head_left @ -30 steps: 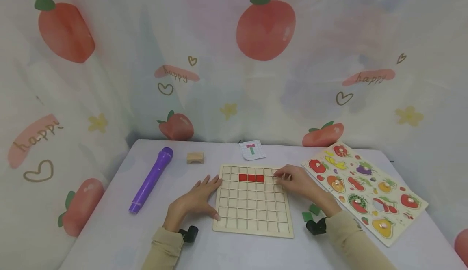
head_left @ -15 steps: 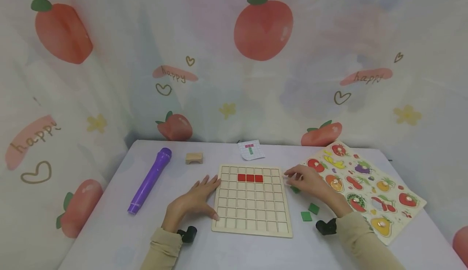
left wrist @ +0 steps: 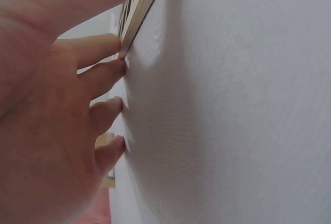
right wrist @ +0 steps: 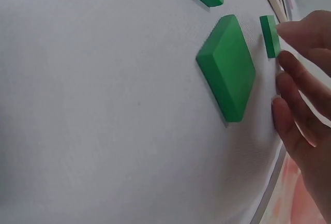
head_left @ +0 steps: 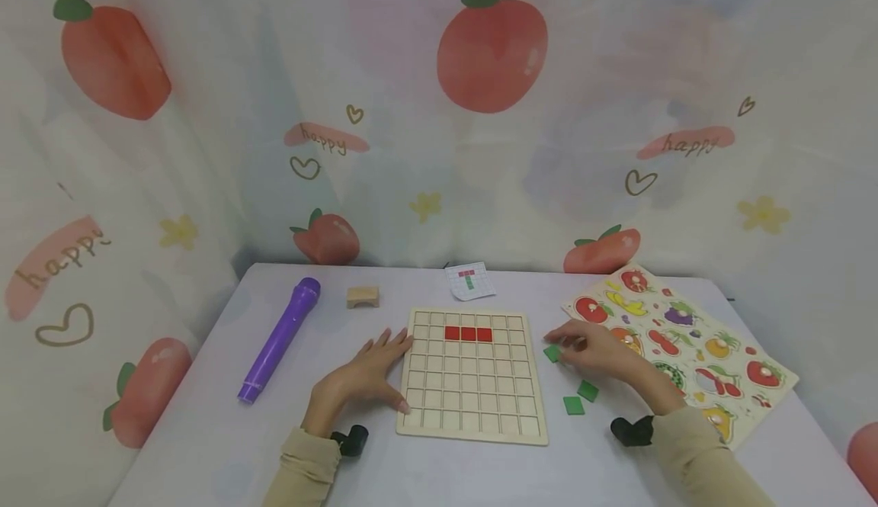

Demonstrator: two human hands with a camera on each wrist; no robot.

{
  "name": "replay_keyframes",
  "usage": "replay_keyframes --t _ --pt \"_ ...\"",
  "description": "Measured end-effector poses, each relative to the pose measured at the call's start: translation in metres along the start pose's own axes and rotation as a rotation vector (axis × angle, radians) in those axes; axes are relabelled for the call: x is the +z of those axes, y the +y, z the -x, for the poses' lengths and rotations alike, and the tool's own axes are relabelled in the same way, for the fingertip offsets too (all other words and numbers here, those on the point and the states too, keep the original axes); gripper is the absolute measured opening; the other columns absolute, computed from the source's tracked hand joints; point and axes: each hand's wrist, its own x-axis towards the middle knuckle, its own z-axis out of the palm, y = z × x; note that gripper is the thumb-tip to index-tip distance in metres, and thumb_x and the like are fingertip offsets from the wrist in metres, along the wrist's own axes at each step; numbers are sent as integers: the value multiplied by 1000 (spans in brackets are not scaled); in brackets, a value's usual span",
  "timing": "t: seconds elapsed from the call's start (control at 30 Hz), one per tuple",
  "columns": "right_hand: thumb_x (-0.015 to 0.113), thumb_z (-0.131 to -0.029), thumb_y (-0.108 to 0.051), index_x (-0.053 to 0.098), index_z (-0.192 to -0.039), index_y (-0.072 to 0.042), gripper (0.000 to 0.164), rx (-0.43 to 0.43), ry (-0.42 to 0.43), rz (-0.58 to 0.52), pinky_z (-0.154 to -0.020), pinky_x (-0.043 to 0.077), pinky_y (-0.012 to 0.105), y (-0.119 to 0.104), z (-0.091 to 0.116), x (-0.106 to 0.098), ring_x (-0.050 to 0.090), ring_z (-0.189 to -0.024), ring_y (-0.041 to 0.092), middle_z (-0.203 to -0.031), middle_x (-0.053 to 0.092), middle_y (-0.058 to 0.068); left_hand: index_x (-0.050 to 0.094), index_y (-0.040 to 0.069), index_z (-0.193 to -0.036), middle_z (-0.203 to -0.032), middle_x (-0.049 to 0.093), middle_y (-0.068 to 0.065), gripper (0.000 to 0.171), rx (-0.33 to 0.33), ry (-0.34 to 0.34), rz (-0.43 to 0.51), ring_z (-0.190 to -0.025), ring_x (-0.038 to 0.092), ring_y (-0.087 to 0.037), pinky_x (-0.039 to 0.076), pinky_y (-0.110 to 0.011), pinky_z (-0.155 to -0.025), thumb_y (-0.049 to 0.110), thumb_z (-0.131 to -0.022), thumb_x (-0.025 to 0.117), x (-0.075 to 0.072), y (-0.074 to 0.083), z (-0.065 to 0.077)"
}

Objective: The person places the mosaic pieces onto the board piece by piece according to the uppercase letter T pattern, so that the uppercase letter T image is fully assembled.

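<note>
Green tiles (head_left: 574, 405), three; red tiles (head_left: 469, 334), three; one board (head_left: 469, 400); left grip (head_left: 361, 377) wide, right grip (head_left: 595, 349) of unclear hold.

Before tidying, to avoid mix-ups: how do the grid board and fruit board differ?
The grid board has square cells, three holding red tiles; the fruit board has colourful fruit pictures. The grid board lies nearly straight, the fruit board slanted. Both are pale boards on the table.
</note>
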Motion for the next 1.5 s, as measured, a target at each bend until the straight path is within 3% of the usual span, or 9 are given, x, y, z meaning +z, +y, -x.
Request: replay_keyframes --t 0.2,0.47,0.8,1.23,1.5 --pt "79 -89 -15 73 -121 -12 33 13 -37 -17 -84 53 25 3 -1 -1 58 -100 19 -119 71 5 32 11 -162 -173 19 -6 117 -13 11 -12 -161 4 -32 3 -54 -131 32 -67 96 3 -3 -2" --pt "81 -88 -20 74 -115 -15 28 60 4 1 -84 52 31 2 -2 4 57 -99 19 -113 71 1 32 11 -162 -172 20 -6 117 -8 14 -6 -161 4 -32 3 -54 -131 32 -67 96 3 -4 -3" --pt "83 -86 -21 76 -107 -13 23 66 111 83 -77 52 27 2 -3 9 58 -90 16 -100 70 -1 32 8 -162 -172 19 -9 116 12 1 1 -161 4 -35 3 -56 -131 32 -68 96 0 0 -1" --pt "83 -86 -21 77 -109 -11 25 66 156 46 -73 52 21 -3 -6 15 58 -87 16 -95 69 -2 32 9 -162 -172 19 -8 117 5 4 6 -161 3 -33 2 -54 -131 32 -67 96 1 -4 -1" --pt "81 -87 -20 78 -109 -11 24 23 193 60 -71 52 22 -17 -9 17 58 -85 15 -91 68 -4 32 9 -162 -172 19 -8 117 11 4 7 -161 3 -34 2 -54 -131 32 -67 96 2 -5 -1"
